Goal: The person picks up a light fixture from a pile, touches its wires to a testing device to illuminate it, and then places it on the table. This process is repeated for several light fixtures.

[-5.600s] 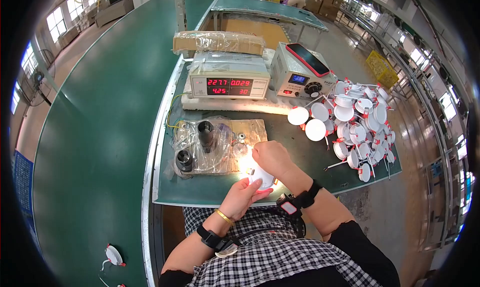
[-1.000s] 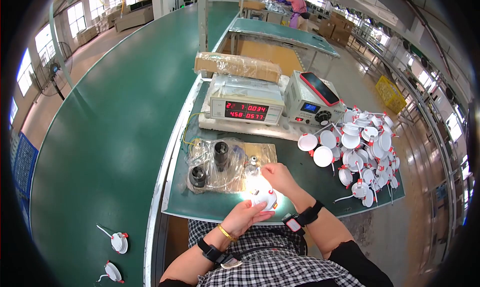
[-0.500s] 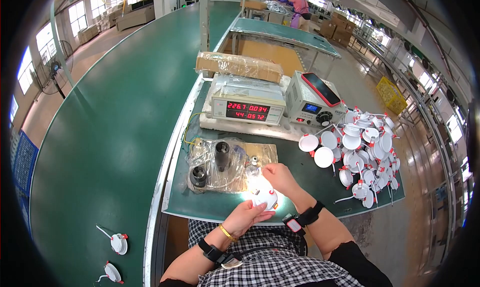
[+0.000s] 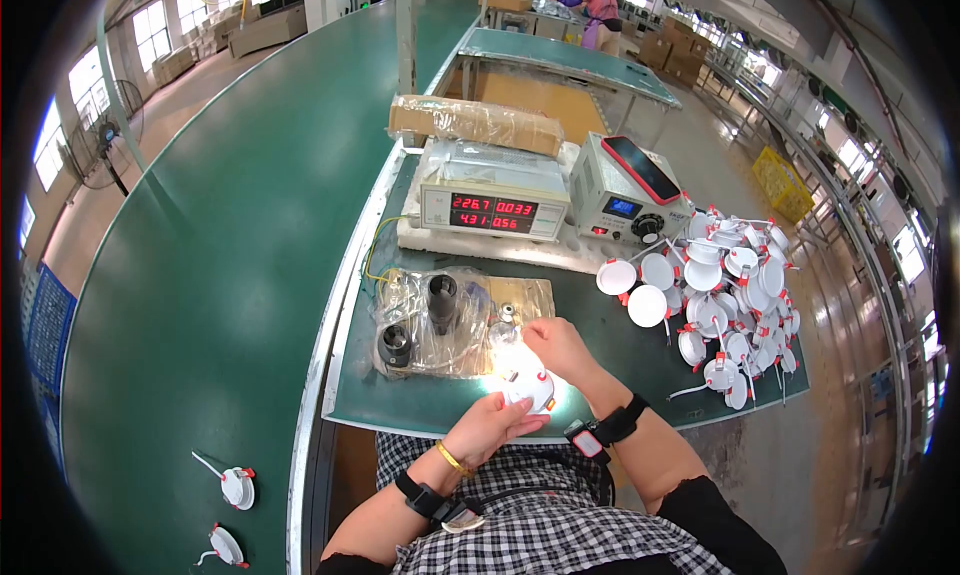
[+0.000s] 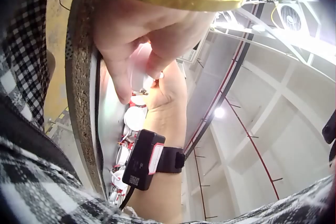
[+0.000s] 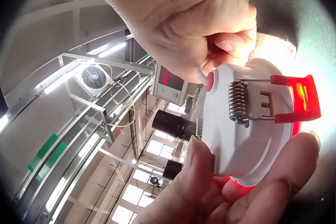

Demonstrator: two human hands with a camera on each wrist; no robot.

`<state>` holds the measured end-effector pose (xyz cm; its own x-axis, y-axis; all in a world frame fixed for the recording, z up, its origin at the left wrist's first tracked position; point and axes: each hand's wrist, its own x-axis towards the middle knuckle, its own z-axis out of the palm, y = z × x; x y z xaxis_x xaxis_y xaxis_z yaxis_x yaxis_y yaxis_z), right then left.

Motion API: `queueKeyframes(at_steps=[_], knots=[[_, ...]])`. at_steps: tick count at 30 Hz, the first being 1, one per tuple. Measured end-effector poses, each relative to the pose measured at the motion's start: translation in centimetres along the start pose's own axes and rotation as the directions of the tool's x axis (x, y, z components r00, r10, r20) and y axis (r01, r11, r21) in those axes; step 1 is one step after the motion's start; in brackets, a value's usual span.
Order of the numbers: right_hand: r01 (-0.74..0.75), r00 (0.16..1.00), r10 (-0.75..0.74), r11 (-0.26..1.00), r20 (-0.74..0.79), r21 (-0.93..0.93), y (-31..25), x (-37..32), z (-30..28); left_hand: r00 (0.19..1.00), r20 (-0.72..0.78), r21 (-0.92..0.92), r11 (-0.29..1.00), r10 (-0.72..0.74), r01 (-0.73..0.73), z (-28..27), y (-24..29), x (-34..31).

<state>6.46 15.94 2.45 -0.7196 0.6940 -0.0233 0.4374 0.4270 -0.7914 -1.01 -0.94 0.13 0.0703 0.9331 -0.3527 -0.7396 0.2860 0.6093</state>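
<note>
A round white downlight, lit and glaring, is held low over the table's front edge by the left hand. The right wrist view shows the left thumb and fingers gripping the lamp housing, which has a coil spring and a red clip. Just beyond the lamp, the right hand is curled; in the right wrist view that hand closes round the short white cable leaving the housing. The cable's far end is hidden. The left wrist view shows the left hand close up.
Two black cylinders stand on a plastic-covered board. Behind are a red-digit meter and a grey box bearing a phone. Many downlights are heaped at right; two lie on the green surface at left.
The meter's digits differ from the earlier frames. Compared with the oldest frame, the head view has shifted and shows more of the left surface. Both hands keep much the same hold.
</note>
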Motion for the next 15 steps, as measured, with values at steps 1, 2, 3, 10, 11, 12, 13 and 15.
queueKeyframes(at_steps=[1, 2, 3, 10, 11, 12, 13, 15], knots=[[0.002, 1.0, -0.002, 1.0, 0.004, 0.002, -0.07, 0.04, -0.05, 1.0, -0.001, -0.003, 1.0, -0.004, 0.004, 0.0, -0.09, -0.07], [0.009, 1.0, -0.009, 1.0, 0.007, 0.004, -0.17, 0.1, -0.1, 1.0, 0.002, -0.006, 1.0, 0.0, 0.0, -0.01, -0.06, -0.06], [0.009, 1.0, -0.009, 1.0, 0.006, 0.004, -0.29, 0.08, -0.12, 1.0, 0.006, -0.008, 1.0, 0.005, -0.005, -0.01, 0.01, -0.02], [0.017, 1.0, -0.017, 1.0, -0.007, 0.002, -0.48, -0.01, -0.16, 1.0, 0.018, -0.019, 1.0, 0.002, -0.001, -0.22, -0.12, 0.05], [0.016, 1.0, -0.016, 1.0, -0.004, -0.008, -0.48, 0.03, -0.17, 1.0, 0.02, -0.018, 1.0, 0.005, -0.004, -0.18, -0.06, 0.01], [0.016, 1.0, -0.016, 1.0, -0.004, -0.008, -0.49, 0.05, -0.16, 1.0, 0.022, -0.017, 1.0, 0.008, -0.007, -0.15, -0.02, -0.03], [0.017, 1.0, -0.017, 1.0, -0.005, -0.008, -0.48, 0.06, -0.13, 1.0, 0.021, -0.017, 1.0, 0.007, -0.007, -0.12, 0.01, -0.06], [0.016, 1.0, -0.016, 1.0, -0.006, -0.007, -0.34, 0.14, -0.06, 1.0, 0.014, -0.025, 1.0, 0.016, -0.016, -0.04, -0.01, -0.11]])
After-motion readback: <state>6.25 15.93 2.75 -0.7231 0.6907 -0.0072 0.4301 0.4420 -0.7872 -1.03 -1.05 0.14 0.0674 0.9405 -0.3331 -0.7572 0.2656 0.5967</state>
